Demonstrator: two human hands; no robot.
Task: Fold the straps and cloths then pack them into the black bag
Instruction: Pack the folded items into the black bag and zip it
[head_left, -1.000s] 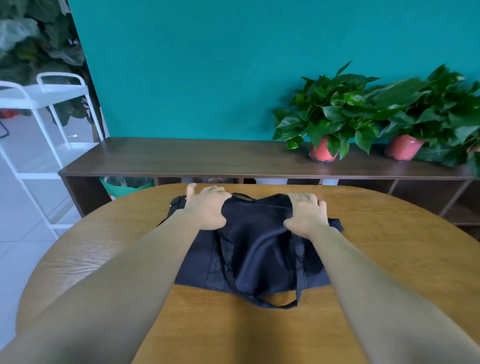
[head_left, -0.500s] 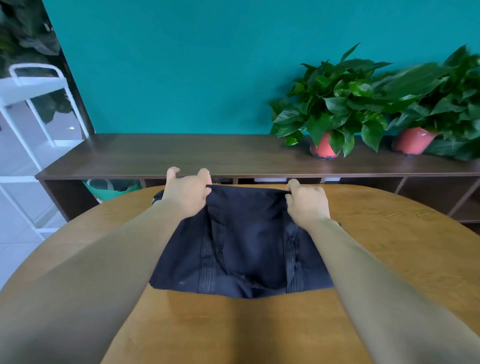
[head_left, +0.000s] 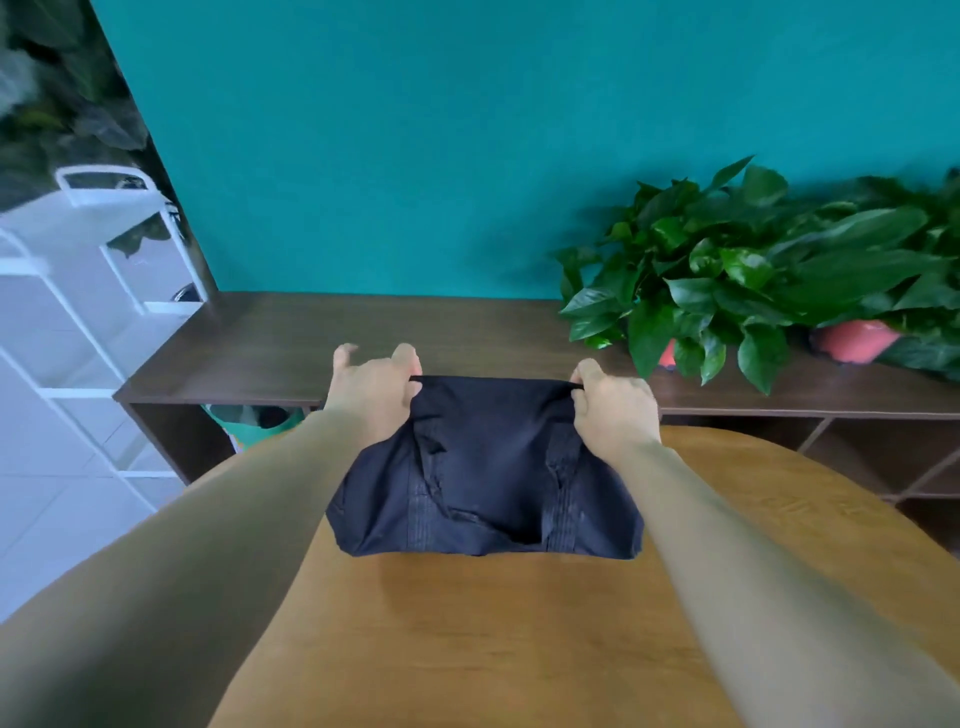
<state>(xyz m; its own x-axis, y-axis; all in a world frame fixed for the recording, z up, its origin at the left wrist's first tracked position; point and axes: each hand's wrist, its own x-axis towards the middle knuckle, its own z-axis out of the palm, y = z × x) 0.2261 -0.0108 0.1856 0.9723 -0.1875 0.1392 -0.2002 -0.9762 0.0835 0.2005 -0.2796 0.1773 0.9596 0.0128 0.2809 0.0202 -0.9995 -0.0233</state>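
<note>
While both forearms reach forward over the round wooden table (head_left: 519, 634), the left hand (head_left: 371, 395) pinches the upper left corner of the black bag (head_left: 483, 483) with its fingers curled over the hem and one digit sticking up free. The right hand (head_left: 613, 410) grips the upper right corner, its fingers likewise curled round the fabric. Between the two hands the bag's top edge is pulled taut into a nearly straight line. The bag sits at the middle of the table's far half, its long axis running left to right across the table. Its held top edge is raised and points toward the table's far rim, and its lower edge lies on the tabletop nearer the person. Two bands of webbing run from top to bottom down the face turned toward the person. Whether the mouth is parted cannot be told. Behind the table's far rim stands a low dark sideboard (head_left: 311, 343) against a teal wall (head_left: 415, 156), bearing two leafy plants (head_left: 727, 280) in reddish pots to the table's far right. A green bin (head_left: 254, 423) shows under the sideboard beyond the table's far left, and a white rack (head_left: 104, 249) stands further left of the table.
</note>
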